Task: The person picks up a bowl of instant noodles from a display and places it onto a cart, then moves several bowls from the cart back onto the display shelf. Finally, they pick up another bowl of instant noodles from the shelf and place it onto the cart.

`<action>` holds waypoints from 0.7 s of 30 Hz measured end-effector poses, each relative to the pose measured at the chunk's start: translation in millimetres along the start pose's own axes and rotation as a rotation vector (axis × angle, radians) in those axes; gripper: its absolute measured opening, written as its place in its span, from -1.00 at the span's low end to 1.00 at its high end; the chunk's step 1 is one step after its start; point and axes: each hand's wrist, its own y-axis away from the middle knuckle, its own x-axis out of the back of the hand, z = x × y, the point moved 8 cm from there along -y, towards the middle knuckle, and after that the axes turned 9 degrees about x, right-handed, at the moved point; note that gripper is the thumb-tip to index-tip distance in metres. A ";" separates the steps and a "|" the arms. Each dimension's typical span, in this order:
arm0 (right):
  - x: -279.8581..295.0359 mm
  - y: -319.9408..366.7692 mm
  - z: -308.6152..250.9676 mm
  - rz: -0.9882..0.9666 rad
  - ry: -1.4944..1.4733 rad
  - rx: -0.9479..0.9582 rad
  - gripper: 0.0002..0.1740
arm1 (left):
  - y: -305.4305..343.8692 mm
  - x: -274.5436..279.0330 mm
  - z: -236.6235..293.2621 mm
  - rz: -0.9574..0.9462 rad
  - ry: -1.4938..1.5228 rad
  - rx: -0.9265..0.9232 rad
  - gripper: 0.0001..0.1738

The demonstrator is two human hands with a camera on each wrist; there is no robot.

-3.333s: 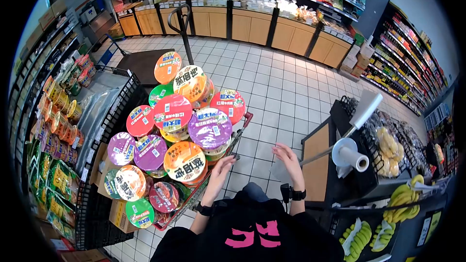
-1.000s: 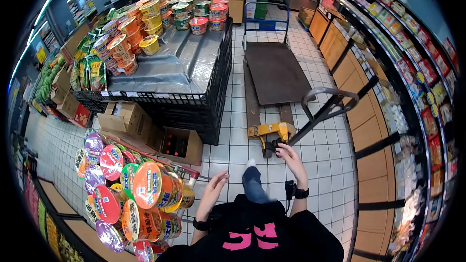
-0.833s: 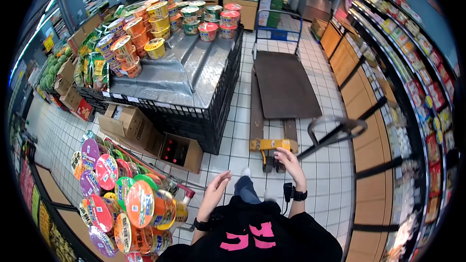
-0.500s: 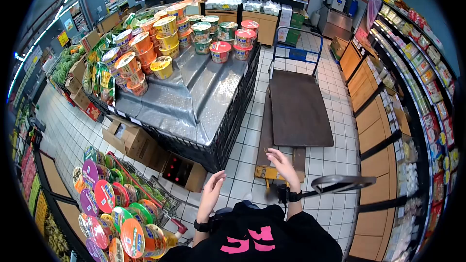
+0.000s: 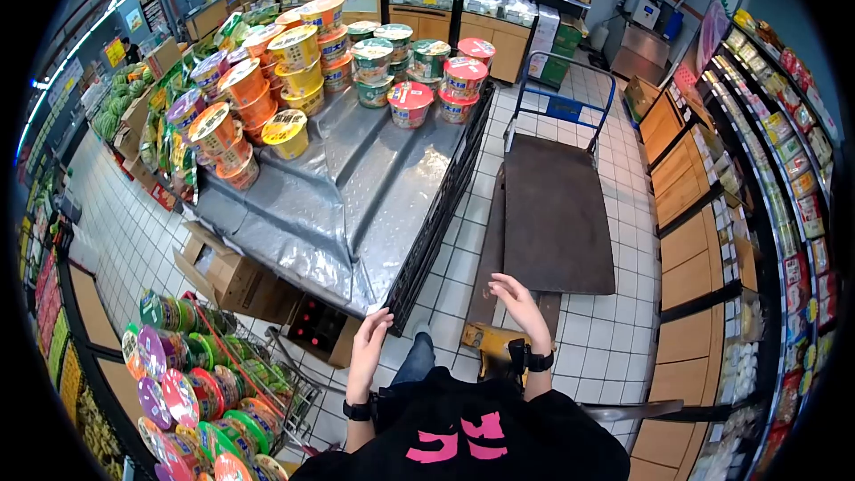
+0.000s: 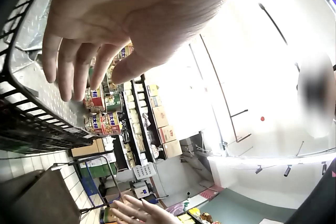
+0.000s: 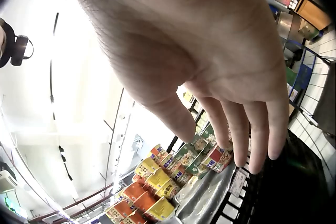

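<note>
My left hand (image 5: 367, 354) is held out low in front of my body, fingers loosely extended, holding nothing. In the head view its fingertips overlap the near corner of a display stand covered with silver sheeting (image 5: 303, 214). The right hand (image 5: 524, 310), also holding nothing, hovers with relaxed fingers over the flat cart's near end. Stacked cup noodles in orange, yellow (image 5: 285, 134), green (image 5: 371, 61) and red (image 5: 411, 104) stand on the stand's far half. Both wrist views show an empty palm, the left hand (image 6: 131, 14) near the black crate rim and the right hand (image 7: 210, 50) before the cups.
A shopping cart (image 5: 298, 383) heaped with cup noodles (image 5: 181, 396) stands at lower left. Open cardboard boxes (image 5: 236, 281) sit below the stand. A flat platform cart (image 5: 559, 214) and yellow pallet jack (image 5: 488, 338) stand ahead on the right. Shelves (image 5: 775, 169) line the right side.
The view has swung left from the banana and bread area to the stand, which is now nearer. The cup-filled cart has shifted to lower left. Both hands stay empty.
</note>
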 end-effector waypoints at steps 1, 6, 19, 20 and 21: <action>5.5 -10.0 -3.7 0.019 0.012 -0.024 -0.59 | -13.2 -2.6 12.7 0.004 -0.050 -0.037 -0.62; 48.0 -70.0 -4.3 0.145 0.095 0.005 -0.59 | -87.9 -8.4 56.5 -0.007 -0.035 -0.074 -0.63; 50.8 -173.5 -17.6 0.121 0.026 0.003 -0.59 | -178.3 -22.3 115.1 -0.061 -0.089 -0.036 -0.63; 55.1 -178.6 -21.3 0.132 0.060 -0.008 -0.59 | -182.0 -22.8 115.6 -0.060 -0.093 -0.030 -0.63; 59.1 -188.2 -22.5 0.142 0.071 0.002 -0.59 | -188.8 -22.6 115.8 -0.054 -0.075 -0.022 -0.63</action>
